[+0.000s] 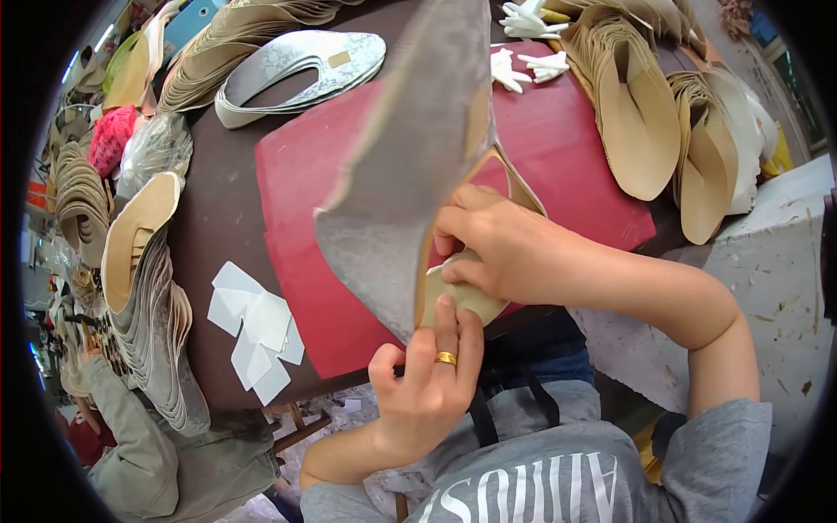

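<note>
Both hands — left hand (427, 375), right hand (497, 244) — pinch (grip closed) the silver shoe upper (410, 166) between them.

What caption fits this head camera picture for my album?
Both hands, left hand and right hand, hold a grey shoe upper over a red mat.

Two hands: left hand (425, 383), right hand (497, 248). One red mat (575, 166). One gold ring (445, 358). One held grey shoe upper (405, 166).

A silver-grey patterned shoe upper (397, 166) with tan lining over a red mat (296, 192), white paper pieces (255, 327) beside.
</note>
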Demonstrator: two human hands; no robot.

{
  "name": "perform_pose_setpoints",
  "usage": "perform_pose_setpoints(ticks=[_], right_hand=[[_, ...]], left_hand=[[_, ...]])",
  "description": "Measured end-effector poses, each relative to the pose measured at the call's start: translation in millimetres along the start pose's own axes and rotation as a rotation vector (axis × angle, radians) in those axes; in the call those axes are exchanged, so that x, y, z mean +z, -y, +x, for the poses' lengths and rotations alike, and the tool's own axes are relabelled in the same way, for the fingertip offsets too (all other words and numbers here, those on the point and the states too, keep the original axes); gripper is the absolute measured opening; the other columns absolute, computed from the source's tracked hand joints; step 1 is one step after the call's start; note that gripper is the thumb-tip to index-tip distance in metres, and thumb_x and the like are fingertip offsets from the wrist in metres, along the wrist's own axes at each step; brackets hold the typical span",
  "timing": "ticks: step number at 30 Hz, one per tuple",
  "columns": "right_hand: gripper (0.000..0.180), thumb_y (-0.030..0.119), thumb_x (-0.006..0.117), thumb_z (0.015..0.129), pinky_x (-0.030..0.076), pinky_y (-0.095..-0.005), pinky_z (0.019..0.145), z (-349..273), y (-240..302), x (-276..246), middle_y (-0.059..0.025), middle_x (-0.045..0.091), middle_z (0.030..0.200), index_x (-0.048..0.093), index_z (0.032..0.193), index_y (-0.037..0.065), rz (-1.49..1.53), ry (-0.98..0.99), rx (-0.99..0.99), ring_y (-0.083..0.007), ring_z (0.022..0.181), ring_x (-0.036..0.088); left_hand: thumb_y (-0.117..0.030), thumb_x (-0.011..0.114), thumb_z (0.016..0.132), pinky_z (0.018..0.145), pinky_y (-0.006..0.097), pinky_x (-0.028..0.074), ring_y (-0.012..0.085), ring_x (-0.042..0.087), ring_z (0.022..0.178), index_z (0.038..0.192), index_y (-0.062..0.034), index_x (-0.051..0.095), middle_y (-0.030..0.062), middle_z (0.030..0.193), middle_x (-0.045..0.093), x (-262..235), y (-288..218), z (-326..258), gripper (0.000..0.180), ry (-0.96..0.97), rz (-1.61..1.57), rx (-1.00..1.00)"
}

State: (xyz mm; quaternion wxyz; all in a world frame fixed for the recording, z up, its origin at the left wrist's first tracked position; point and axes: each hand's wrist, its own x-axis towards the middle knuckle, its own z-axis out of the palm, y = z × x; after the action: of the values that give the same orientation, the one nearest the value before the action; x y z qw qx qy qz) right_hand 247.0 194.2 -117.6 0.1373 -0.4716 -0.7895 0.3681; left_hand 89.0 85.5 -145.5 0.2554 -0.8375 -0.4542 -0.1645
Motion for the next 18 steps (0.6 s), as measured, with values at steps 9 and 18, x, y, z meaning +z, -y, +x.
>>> perform_pose_setpoints(ticks=[9,18], right_hand=[[0.012,-0.005,0.06,0.072,0.051,-0.0372,0.066,-28,17,-10,-0.0149,0.056,0.084,0.056,0.083,-0.002,-0.046,0.055,-0.453,-0.0284,0.07,0.059],[0.022,0.005,0.056,0.08,0.046,-0.0328,0.079,-72,50,-20,-0.0107,0.056,0.1,0.053,0.1,-0.002,-0.659,0.281,-0.444,-0.0245,0.092,0.055]], left_hand=[[-0.009,0.065,0.074,0.066,0.03,0.033,0.0147,0.043,0.071,0.103,-0.0123,0.064,0.0054,0.109,0.066,-3,2,-7,0.029,0.042,0.04,0.006],[-0.011,0.064,0.077,0.07,0.033,0.035,0.0172,0.044,0.073,0.103,-0.0083,0.062,0.0062,0.12,0.062,-8,21,-22,0.026,0.039,-0.23,0.002]])
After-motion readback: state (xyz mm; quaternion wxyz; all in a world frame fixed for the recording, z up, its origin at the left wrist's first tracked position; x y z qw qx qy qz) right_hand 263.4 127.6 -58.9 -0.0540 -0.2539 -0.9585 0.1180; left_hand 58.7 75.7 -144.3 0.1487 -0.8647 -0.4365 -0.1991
